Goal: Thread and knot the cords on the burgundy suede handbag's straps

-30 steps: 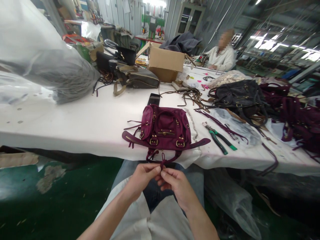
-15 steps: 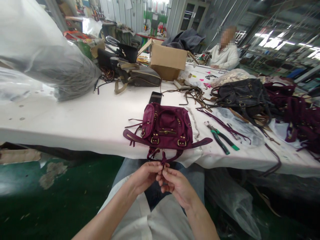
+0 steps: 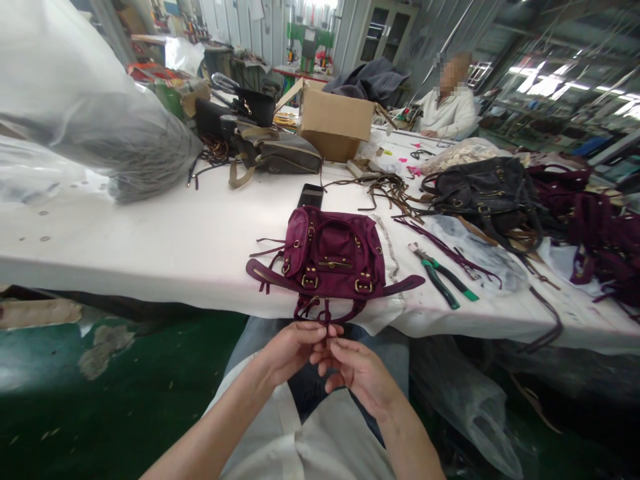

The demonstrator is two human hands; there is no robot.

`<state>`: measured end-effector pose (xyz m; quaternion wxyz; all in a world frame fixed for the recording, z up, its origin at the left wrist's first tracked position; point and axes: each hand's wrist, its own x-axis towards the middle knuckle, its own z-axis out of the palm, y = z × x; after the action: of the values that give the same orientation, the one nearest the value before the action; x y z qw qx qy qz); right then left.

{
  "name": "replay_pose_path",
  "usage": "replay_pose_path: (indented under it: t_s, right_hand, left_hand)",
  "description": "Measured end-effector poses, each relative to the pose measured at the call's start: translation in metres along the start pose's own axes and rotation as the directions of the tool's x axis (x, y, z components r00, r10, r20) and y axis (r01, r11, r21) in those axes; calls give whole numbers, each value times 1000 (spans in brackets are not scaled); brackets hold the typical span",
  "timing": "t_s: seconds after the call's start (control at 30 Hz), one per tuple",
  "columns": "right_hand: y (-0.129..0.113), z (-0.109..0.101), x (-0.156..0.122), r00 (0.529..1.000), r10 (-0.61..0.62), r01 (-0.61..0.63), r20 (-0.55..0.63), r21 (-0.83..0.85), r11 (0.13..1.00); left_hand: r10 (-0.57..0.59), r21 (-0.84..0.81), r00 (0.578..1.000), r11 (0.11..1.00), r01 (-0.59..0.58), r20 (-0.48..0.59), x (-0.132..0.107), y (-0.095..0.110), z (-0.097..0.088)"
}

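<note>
A burgundy handbag (image 3: 334, 250) with brass buckles and a front zip lies at the table's near edge. Its lower handle (image 3: 356, 312) hangs over that edge toward my lap. A thin burgundy strap (image 3: 327, 312) runs down from the bag into my fingers. My left hand (image 3: 296, 343) pinches this strap between thumb and fingers. Close beside it, my right hand (image 3: 357, 370) has its thumb and forefinger near the strap's lower end, the other fingers loosely curled. Whether the right fingertips grip the strap is hard to see.
Green-handled pliers (image 3: 443, 275) lie right of the bag, near loose burgundy straps (image 3: 450, 247). A phone (image 3: 311, 195) sits behind the bag. A dark handbag (image 3: 487, 190), a cardboard box (image 3: 336, 123) and a large plastic sack (image 3: 100, 100) stand around. Across the table sits a person (image 3: 450, 110).
My right hand has shifted slightly down and to the right, and its fingers have loosened a little. The left hand keeps its pinch; the bag stays in place.
</note>
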<state>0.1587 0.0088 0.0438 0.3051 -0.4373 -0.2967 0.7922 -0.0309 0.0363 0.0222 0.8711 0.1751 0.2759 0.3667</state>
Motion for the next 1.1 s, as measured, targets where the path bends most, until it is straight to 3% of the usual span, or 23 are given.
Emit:
replay_pose_path:
  t_s: [0.1,0.17,0.27,0.33,0.47,0.6,0.8,0.97,1.1]
  right_hand:
    - [-3,-7,-5,996,-18,4,-82,-164,987]
    - [-6,-13,-8,976,-98,38,-194,-293,955]
    - [-11,-17,-9,884,-302,104,-357,-478,872]
    - [-15,-14,-8,835,-392,150,-387,-525,838]
    - [-17,7,2,875,-415,266,-247,-471,841]
    - [-14,32,15,890,-428,326,-159,-435,839]
    - [-15,46,26,931,-304,258,-201,-228,939]
    - [-24,40,32,904,-349,304,-245,-204,931]
    - [-28,35,36,897,-312,279,-312,-147,949]
  left_hand:
    - [50,-40,999,998,-51,-16,1,-2,-3]
    - [70,-47,998,996,-71,-3,3,-3,-4]
    - [76,-68,997,995,-78,-30,5,-7,-4]
    - [75,-84,997,993,-77,-36,6,-10,-4]
    - [56,-106,998,993,-59,-26,5,-19,-3]
    - [70,-77,993,994,-77,-98,0,-26,0]
    - [101,-6,990,995,-102,-99,-12,-22,3]
    - [29,-56,999,998,-31,-33,-24,-17,6]
    - [7,-117,1000,993,-10,-23,-28,-20,4]
